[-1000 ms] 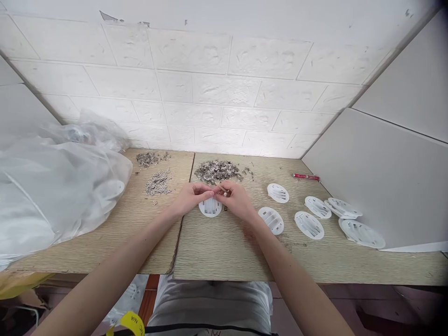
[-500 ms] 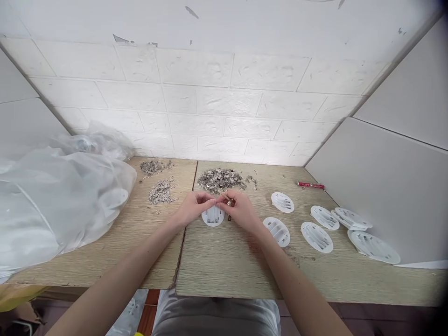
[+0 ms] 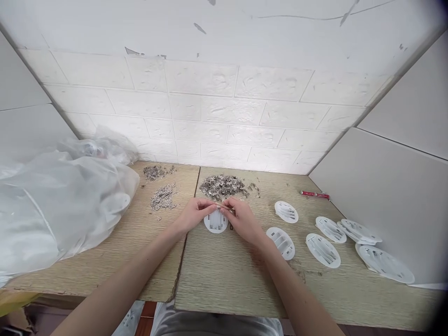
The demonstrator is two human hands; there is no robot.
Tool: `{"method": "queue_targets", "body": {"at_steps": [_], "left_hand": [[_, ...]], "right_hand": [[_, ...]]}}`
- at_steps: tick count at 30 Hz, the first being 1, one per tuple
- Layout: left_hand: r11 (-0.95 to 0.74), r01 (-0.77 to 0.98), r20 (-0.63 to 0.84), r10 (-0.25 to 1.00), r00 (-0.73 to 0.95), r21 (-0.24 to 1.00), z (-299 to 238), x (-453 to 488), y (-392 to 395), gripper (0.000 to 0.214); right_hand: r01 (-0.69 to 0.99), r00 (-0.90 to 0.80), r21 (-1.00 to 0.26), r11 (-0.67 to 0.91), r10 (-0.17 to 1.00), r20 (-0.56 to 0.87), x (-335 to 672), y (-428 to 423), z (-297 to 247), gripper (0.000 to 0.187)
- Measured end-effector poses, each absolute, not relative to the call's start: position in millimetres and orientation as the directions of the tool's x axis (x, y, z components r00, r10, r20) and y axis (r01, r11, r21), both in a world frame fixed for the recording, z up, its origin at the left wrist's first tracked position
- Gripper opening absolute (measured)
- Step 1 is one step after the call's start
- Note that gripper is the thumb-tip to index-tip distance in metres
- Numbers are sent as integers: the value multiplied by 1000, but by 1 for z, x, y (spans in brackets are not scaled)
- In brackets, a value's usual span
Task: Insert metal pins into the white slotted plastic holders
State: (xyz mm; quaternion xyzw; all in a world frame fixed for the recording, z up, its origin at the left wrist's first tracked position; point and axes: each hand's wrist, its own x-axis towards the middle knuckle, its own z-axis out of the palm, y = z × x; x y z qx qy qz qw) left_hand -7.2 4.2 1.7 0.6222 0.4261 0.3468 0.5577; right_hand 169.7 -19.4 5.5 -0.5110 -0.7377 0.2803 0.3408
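A round white plastic battery cover (image 3: pixel 216 223) with metal contacts in its slots lies on the table before me. My left hand (image 3: pixel 197 213) is closed, thumb and fingers at the far left rim of this cover. Close beside it, my right hand (image 3: pixel 242 218) is closed in a pinch over the cover's far right rim. Something thin shows at its fingertips, too small to make out. A narrow dark metallic piece (image 3: pixel 231 226) shows below the right hand's fingers. Just behind the hands lies a heap of small metal contacts (image 3: pixel 222 185).
Two smaller piles of metal parts (image 3: pixel 164 197) lie to the left. Large translucent bags (image 3: pixel 70 200) fill the left side. Several more white covers (image 3: pixel 322 250) lie on the right, some stacked against the side panel. A red battery-like stick (image 3: pixel 315 195) lies at the back right.
The camera view has shifted slightly, so the table sits lower in the picture. My fingertips have shifted a little over the cover's far rim; both hands stay closed there.
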Motion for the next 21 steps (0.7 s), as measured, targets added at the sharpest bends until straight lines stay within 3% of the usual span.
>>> {"method": "queue_targets", "body": {"at_steps": [21], "left_hand": [[-125, 214, 31, 919, 393, 969, -2, -5, 6, 29]], "right_hand": [[624, -201, -729, 282, 959, 199, 170, -21, 6, 13]]}}
